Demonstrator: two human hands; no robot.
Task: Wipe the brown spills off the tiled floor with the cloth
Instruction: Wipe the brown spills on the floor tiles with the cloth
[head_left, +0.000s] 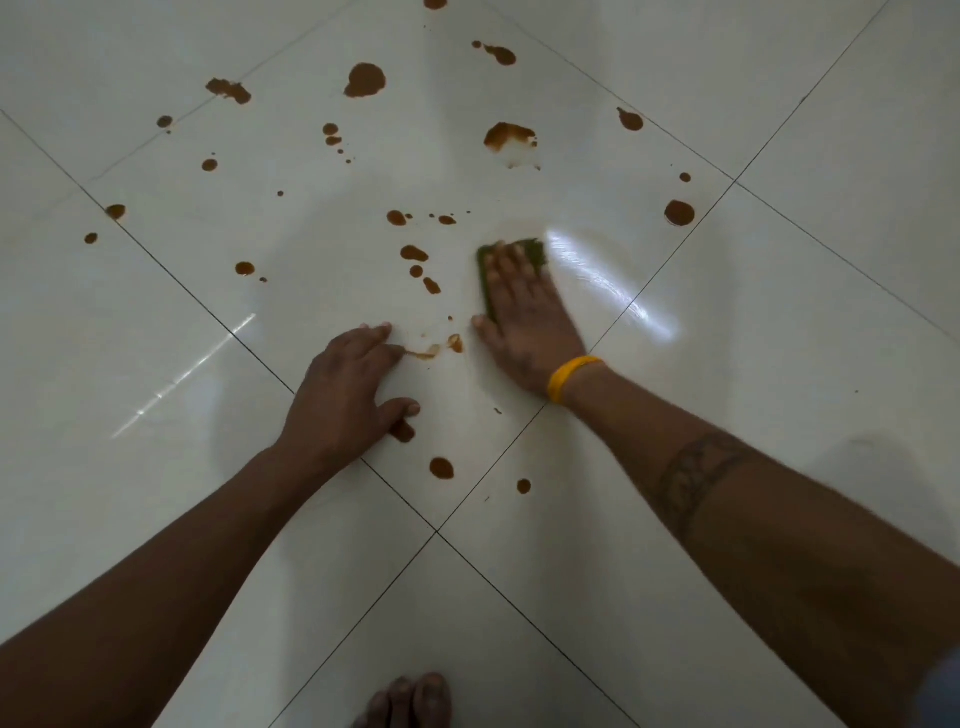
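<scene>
Far left of the tiled floor (156, 338), small brown spills (115, 211) lie scattered and untouched, with larger blots (364, 80) toward the far centre. Near centre, the left hand (345, 395) braces on the tile, fingers bent and fingertips down, gripping nothing; a thin smear (423, 353) runs from its fingertips rightward. Just right of that, the right hand (524, 312) lies flat with straight fingers, pressing a green cloth (532, 250) against the floor; the cloth shows only at the fingertips and along the hand's left edge, its long axis running near-to-far under the palm. A yellow wristband (571, 376) sits on that wrist. Right of the cloth the tile shines wet and streaked, judged already wiped. The nearest unwiped drops (414, 253) lie immediately left of the cloth, so the next stroke is judged to go leftward, made by the right hand. Further spots (679, 212) remain far right.
</scene>
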